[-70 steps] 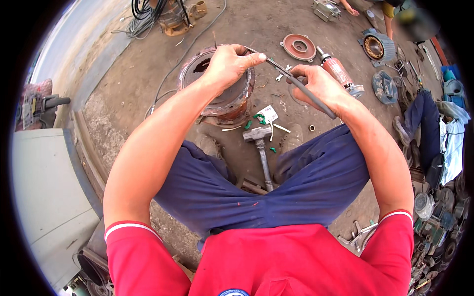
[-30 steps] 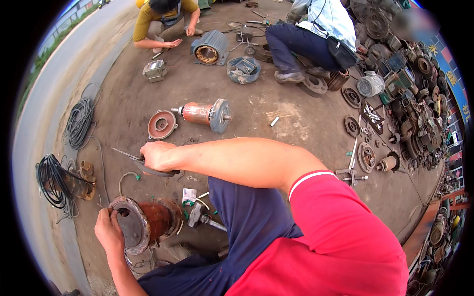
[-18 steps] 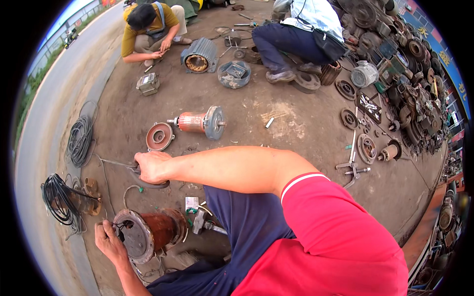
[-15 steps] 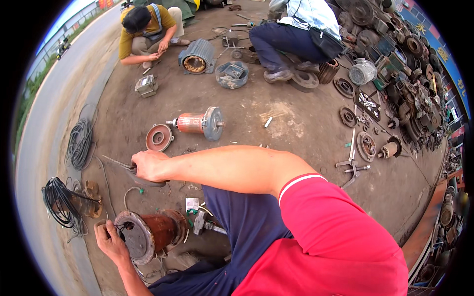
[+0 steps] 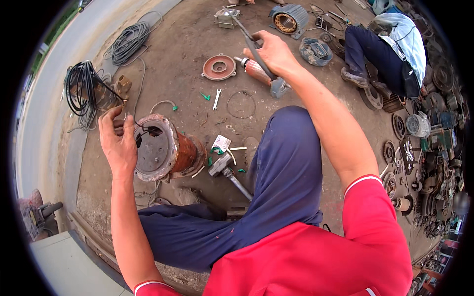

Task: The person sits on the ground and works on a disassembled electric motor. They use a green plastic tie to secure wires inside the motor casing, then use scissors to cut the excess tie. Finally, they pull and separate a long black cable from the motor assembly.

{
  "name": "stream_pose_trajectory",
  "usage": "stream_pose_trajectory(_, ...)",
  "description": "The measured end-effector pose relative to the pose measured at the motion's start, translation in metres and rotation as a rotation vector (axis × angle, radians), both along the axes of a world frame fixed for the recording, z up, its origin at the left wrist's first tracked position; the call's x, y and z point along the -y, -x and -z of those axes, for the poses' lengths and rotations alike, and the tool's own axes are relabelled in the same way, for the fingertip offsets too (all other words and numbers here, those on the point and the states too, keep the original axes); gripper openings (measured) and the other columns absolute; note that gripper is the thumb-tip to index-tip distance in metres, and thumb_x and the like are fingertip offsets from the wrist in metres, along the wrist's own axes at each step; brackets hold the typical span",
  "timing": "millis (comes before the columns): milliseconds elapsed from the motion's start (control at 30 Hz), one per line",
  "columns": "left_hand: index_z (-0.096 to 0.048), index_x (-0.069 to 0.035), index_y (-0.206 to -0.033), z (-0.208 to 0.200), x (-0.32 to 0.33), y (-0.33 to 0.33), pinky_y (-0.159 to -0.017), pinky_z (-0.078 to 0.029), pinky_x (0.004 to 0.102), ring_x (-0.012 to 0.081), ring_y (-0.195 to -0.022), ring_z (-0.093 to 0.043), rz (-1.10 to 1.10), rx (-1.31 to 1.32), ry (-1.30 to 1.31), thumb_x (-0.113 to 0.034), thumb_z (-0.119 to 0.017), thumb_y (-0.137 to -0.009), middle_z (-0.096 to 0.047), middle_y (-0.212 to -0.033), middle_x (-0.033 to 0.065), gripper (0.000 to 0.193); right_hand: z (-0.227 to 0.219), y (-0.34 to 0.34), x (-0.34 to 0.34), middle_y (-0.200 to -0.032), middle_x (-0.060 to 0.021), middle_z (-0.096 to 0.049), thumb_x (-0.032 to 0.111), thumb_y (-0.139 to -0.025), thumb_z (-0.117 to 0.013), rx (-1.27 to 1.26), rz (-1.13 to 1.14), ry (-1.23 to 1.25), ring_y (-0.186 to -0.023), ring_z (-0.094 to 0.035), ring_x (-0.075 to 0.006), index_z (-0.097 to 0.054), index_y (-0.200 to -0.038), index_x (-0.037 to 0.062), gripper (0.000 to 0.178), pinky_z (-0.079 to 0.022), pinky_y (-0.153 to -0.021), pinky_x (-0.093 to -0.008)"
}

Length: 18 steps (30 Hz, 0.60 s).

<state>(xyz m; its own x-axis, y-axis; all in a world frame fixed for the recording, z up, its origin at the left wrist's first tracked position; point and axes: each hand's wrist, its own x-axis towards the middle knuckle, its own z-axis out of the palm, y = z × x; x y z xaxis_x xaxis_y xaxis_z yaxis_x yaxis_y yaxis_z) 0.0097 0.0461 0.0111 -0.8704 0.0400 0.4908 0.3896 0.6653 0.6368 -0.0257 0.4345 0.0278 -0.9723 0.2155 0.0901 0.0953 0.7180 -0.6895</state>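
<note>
A rusty red motor housing [image 5: 185, 150] lies on its side left of my bent knee, its round grey end plate [image 5: 157, 154] facing left. Thin black wires [image 5: 144, 129] come out of a hole in that plate and run to my left hand [image 5: 118, 140], whose curled fingers and thumb close on them at the plate's upper left. Raised over the ground ahead, my right hand [image 5: 276, 53] is wrapped round long dark shears [image 5: 253, 47], their tips pointing up and left. Behind the shears lies a red rotor [image 5: 257, 73], partly hidden.
A hammer [image 5: 221, 165], a packet [image 5: 221, 143] and green scraps lie beside the housing. Farther off are a wrench [image 5: 217, 99], a red end cover [image 5: 218, 67] and coiled cable [image 5: 129, 43]. Another person [image 5: 380, 54] crouches at the far right near piled motor parts [image 5: 434, 163].
My right hand has lifted the shears off the ground, up and to the right. My left hand has risen with the wires. The view has shifted, bringing a wrench into sight.
</note>
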Motion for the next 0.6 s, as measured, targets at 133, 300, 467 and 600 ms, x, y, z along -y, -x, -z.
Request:
stream_pose_trajectory(133,-0.061,-0.002,-0.121,0.000,0.014,0.002,-0.074,-0.051,0.0301,0.0156,-0.084,-0.061,-0.027,-0.039,-0.002,-0.011,-0.070,-0.093,-0.058,-0.110,0.0075,0.031,0.066,-0.037,-0.047,-0.113,-0.0185,-0.072,0.040,-0.084,-0.072,0.188,0.183,-0.432,-0.108,-0.067,-0.0363,-0.059,-0.131,0.0105,0.057,-0.051,-0.092,-0.0458)
stream_pose_trajectory(300,-0.059,-0.001,-0.120,-0.004,0.008,0.004,-0.073,-0.053,0.0324,0.0182,-0.084,-0.063,-0.018,0.008,-0.046,-0.007,-0.070,-0.092,-0.058,-0.112,0.0106,0.031,0.222,-0.122,-0.116,-0.115,-0.0203,-0.070,0.037,-0.093,-0.064,0.211,0.011,-0.508,-0.109,-0.067,-0.0342,-0.056,-0.133,0.0076,0.050,-0.051,-0.092,-0.0419)
stream_pose_trajectory(467,-0.059,0.000,-0.116,-0.001,0.003,0.012,-0.070,-0.055,0.0364,0.0242,-0.082,-0.067,0.029,0.003,-0.041,-0.005,-0.072,-0.085,-0.057,-0.116,0.0150,0.034,0.261,-0.151,-0.148,-0.117,-0.0203,-0.067,0.027,-0.088,-0.069,0.442,-0.010,-0.456,-0.110,-0.064,-0.0371,-0.059,-0.128,0.0075,0.046,-0.050,-0.093,-0.0447)
stream_pose_trajectory(600,-0.057,0.000,-0.117,-0.009,0.014,0.003,-0.071,-0.056,0.0364,0.0239,-0.085,-0.068,-0.040,0.087,-0.011,-0.008,-0.070,-0.088,-0.055,-0.117,0.0139,0.032,0.154,-0.070,-0.097,-0.115,-0.0191,-0.065,0.015,-0.084,-0.072,0.187,0.199,-0.230,-0.109,-0.063,-0.0358,-0.063,-0.122,0.0048,0.040,-0.049,-0.094,-0.0440)
